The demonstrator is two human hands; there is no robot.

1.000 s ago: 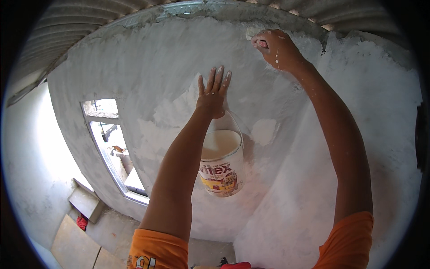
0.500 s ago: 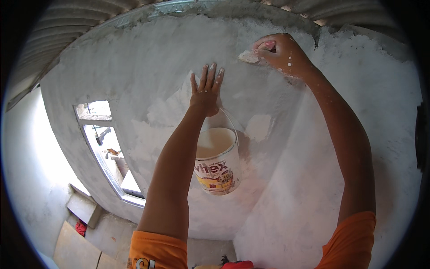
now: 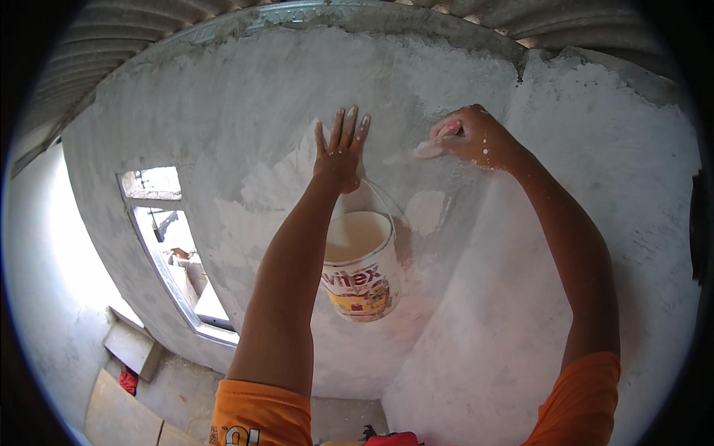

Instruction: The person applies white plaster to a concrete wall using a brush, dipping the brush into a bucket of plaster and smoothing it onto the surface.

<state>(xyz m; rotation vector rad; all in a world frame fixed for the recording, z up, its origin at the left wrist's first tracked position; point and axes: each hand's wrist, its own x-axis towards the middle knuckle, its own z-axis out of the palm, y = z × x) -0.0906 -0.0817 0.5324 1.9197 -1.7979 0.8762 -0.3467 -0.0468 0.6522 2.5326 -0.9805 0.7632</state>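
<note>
High on the grey plastered wall, my left hand lies flat with its fingers spread. The thin handle of a white plastic bucket hangs at the base of that hand; its exact hook point is hidden. Pale residue coats the bucket's inner wall. Up to the right, my right hand is closed around a small putty knife. A bit of pink shows between the fingers, and the putty knife's pale, coated blade points left at the wall. White specks dot both hands.
A corrugated roof meets the wall's rough top edge. At the left is a narrow framed window. A second wall joins at the right-hand corner. Boards, a block and red cloth lie on the floor.
My right hand has moved down the wall, with the putty knife still in it. The left hand and the hanging bucket have stayed nearly in place.
</note>
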